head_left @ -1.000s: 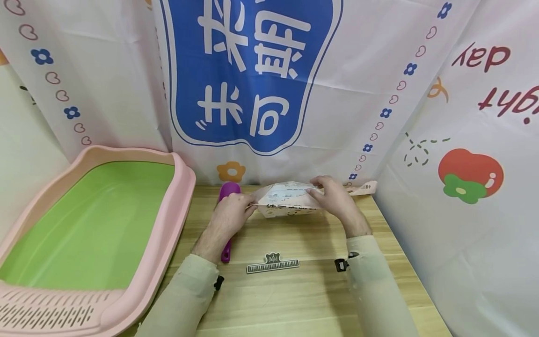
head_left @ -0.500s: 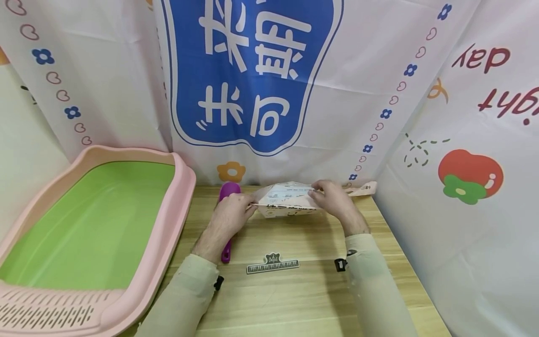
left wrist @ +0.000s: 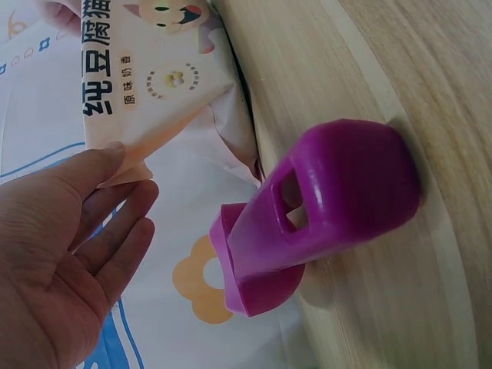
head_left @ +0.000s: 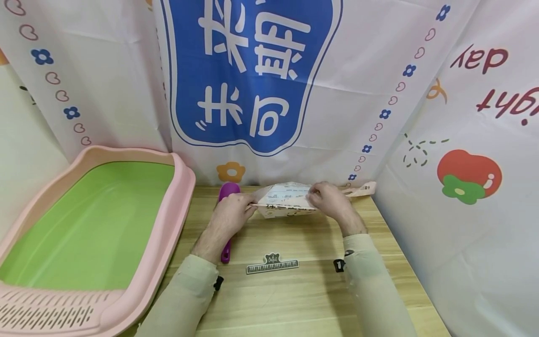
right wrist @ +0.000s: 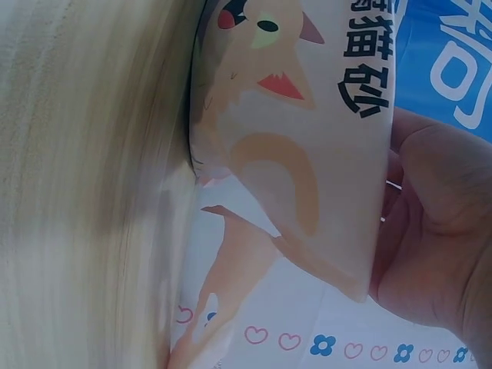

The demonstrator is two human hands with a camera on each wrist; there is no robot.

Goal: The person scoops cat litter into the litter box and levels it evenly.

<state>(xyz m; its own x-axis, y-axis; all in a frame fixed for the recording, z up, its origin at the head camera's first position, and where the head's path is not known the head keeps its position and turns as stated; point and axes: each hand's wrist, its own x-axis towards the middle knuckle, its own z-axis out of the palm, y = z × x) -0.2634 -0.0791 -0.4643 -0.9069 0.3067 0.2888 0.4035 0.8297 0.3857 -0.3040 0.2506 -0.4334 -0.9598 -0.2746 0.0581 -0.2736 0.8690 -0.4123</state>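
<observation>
Peach bag [head_left: 289,195], held by a small pinch

It stands on the table [head_left: 273,299] between two hands. The left grip [head_left: 229,215] pinches only a corner; the right grip [head_left: 332,203] grasps the opposite side, its fingertips partly hidden. Should the corner slip, the bag could sag towards the purple scoop [left wrist: 342,184] near it. If its top is unsealed, which cannot be told, contents might spill.
</observation>
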